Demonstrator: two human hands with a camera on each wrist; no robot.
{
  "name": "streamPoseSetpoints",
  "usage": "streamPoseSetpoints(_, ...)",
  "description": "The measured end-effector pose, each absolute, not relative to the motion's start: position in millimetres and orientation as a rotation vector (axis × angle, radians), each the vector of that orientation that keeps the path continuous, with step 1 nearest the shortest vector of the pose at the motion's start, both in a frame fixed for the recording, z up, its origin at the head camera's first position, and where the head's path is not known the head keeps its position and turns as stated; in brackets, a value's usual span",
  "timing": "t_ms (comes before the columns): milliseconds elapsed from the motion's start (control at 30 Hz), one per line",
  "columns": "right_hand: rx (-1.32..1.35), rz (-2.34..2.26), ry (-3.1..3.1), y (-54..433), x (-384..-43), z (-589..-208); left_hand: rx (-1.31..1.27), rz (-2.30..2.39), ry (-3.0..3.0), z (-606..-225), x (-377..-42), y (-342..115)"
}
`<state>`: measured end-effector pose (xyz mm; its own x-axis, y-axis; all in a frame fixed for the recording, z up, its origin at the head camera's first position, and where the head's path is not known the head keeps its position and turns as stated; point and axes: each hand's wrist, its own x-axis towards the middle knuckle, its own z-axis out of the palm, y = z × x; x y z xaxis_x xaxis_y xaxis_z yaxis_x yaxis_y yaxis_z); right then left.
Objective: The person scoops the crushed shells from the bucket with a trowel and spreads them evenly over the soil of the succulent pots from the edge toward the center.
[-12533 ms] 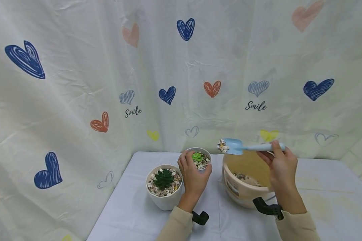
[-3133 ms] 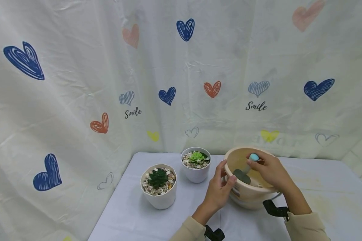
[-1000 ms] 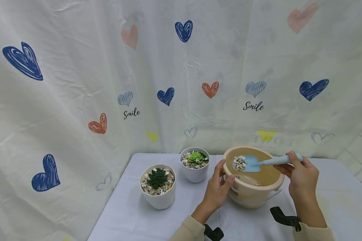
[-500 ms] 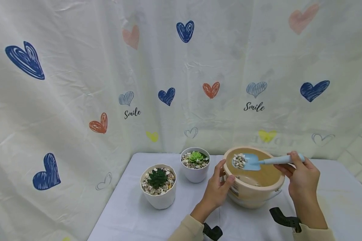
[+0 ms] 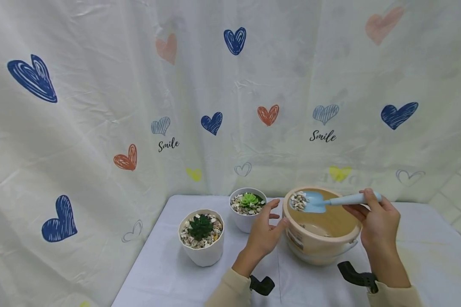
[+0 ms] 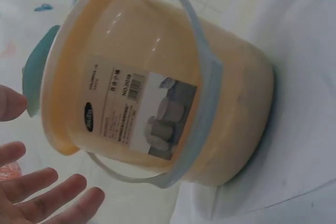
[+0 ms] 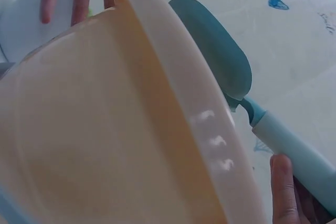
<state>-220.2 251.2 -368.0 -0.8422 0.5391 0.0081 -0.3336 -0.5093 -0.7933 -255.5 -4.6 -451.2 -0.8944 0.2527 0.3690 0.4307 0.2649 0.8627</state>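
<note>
My right hand (image 5: 380, 224) grips the handle of a light blue hand trowel (image 5: 315, 202), seen from below in the right wrist view. Its blade carries a heap of small pebbles and is level above the left part of a beige bucket (image 5: 322, 251). My left hand (image 5: 264, 232) is off the bucket, fingers spread and holding nothing, between the bucket and a small white pot (image 5: 243, 221) with a light green succulent (image 5: 250, 199). In the left wrist view the spread fingers (image 6: 47, 182) stand apart from the bucket's rim.
A larger white pot (image 5: 205, 256) with a dark green succulent (image 5: 200, 227) and pebbles stands at the left. A few pebbles lie on the bucket's bottom. Behind the white-covered table (image 5: 157, 273) hangs a curtain (image 5: 284, 76) printed with hearts.
Earlier the trowel was down in the bucket; it came up with pebbles and has just shifted slightly left and up. My left hand has let go of the bucket's rim and moved left.
</note>
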Motion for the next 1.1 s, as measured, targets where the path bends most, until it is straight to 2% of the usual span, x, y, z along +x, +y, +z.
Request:
streamPoseSetpoints(433,-0.279,2.380,-1.069,223,-234,-361,-0.252,-1.188,-2.054,-454,-280,-32)
streamPoseSetpoints(900,-0.334,2.340,-1.257,193,-253,-361,0.015,-1.447,-2.255,-493,-300,-46)
streamPoseSetpoints(1100,-0.342,2.291,-1.348,180,-256,-364,-0.005,-1.537,-2.251,-499,-306,-48)
